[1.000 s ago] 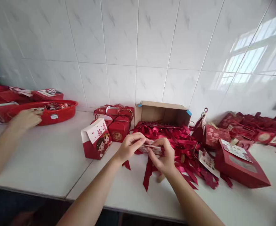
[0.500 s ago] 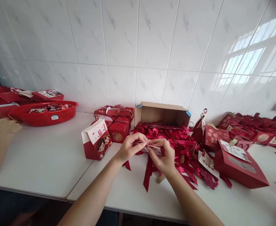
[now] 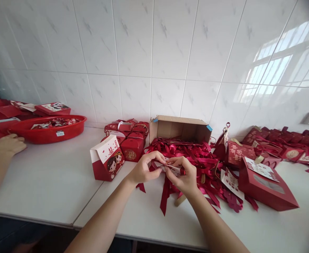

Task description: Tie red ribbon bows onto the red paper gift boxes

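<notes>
Both hands meet in front of me above a tangle of dark red ribbons (image 3: 207,160). My left hand (image 3: 145,169) and my right hand (image 3: 184,175) pinch a small red-and-white printed piece (image 3: 158,164) between thumbs and fingertips. The fingers cover much of it, so its exact kind is hidden. Ribbon tails (image 3: 165,196) hang below the hands onto the white table (image 3: 51,172). Left of my hands stands a red gift box (image 3: 108,158) with a white flap and cartoon figures.
An open cardboard box (image 3: 181,127) spills ribbons by the tiled wall. Small red boxes (image 3: 133,146) stand to its left. A red basin (image 3: 57,133) of wrapped pieces is farther left, beside another person's hand (image 3: 8,144). A windowed red box (image 3: 270,186) lies right.
My thumbs and fingertips have shifted slightly on the held piece, still pinching it. At the left, the other person's hand has moved a little, next to the basin. The view has shifted slightly.
</notes>
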Available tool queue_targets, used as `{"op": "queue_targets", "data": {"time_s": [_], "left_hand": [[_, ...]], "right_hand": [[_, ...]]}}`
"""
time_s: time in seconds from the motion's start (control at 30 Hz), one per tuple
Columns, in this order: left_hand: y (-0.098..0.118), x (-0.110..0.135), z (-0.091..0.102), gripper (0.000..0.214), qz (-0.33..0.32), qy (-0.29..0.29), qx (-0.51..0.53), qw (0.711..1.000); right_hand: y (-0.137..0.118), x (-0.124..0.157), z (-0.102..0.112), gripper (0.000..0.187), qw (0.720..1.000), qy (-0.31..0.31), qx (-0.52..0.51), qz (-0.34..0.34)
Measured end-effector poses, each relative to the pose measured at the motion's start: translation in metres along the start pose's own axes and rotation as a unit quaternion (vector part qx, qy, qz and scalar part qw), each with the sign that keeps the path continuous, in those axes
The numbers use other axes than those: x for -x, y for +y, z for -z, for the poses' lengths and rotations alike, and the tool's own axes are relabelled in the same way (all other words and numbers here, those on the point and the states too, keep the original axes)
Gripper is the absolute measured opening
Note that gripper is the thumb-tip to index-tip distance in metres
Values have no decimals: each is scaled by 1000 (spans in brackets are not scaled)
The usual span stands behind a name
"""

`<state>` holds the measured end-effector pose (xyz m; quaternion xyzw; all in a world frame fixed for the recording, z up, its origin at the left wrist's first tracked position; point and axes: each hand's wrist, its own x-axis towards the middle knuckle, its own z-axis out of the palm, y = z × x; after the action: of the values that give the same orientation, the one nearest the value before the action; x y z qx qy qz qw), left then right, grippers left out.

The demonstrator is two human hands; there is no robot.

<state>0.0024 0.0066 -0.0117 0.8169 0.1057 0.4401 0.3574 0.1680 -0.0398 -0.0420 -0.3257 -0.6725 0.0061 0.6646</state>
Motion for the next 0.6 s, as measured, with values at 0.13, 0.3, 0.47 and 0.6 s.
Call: {"op": "queue_targets", "data": {"time_s": [0.13,0.3,0.47,0.6], "left_hand": [[-3,0,-2,16,12,14,-21,1000],[-1,-1,-3,9,17,22,-25,999],[1,0,-3,5,28,29,-24,999],[0,0,-2,5,36,40,-39,998]], "right_hand": [[-1,-1,1,22,1000,-1,16,20],[-2,-2,2,22,1000,-12,15,24],[2,-2,4,20,999,-32,26,17],[3,-2,6,19,998,-46,34,25]]}}
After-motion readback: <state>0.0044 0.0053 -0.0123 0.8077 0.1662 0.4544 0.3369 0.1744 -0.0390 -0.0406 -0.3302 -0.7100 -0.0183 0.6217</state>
